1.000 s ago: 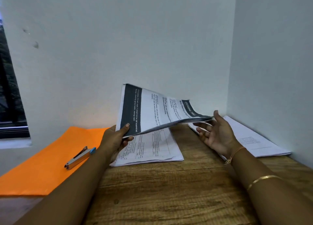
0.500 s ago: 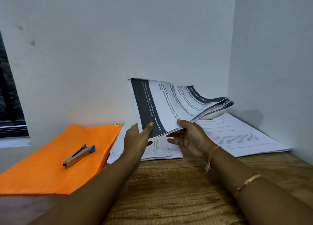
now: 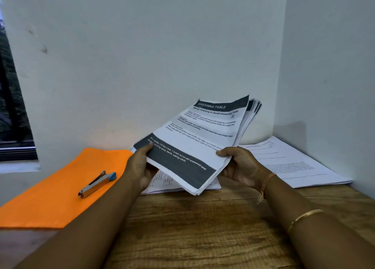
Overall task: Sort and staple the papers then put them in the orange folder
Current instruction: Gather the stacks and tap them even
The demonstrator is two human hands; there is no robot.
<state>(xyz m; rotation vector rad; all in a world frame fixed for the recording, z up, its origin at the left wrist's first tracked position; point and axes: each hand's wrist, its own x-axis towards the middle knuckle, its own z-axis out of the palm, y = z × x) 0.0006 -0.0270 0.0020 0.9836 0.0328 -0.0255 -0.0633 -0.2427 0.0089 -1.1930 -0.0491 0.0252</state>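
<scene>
You have the sheaf of papers [image 3: 194, 143] lifted off the worktop [image 3: 192, 228] and tilted up toward the corner of the walls. Your left hand [image 3: 140, 167] grips its near left corner, thumb on the dark printed band. Your right hand [image 3: 241, 167] curls round the right edge, thumb on top. The top sheet is white with dark bands at head and foot and reads "DRESSING TABLE"; the far edges of the sheets fan out unevenly. Beneath the sheaf a second pile of printed sheets [image 3: 162, 183] lies flat on the wood, mostly hidden by what you hold. To your right a broader pile of white pages [image 3: 294, 163] rests against the side wall. On your left the orange folder [image 3: 60, 191] lies flat and seems closed, though from this angle that is hard to confirm. A slim metal stapler [image 3: 97, 184] with a blue end lies on top of it. The worktop is grained brown wood. A dark window [image 3: 12, 106] sits at the far left.
</scene>
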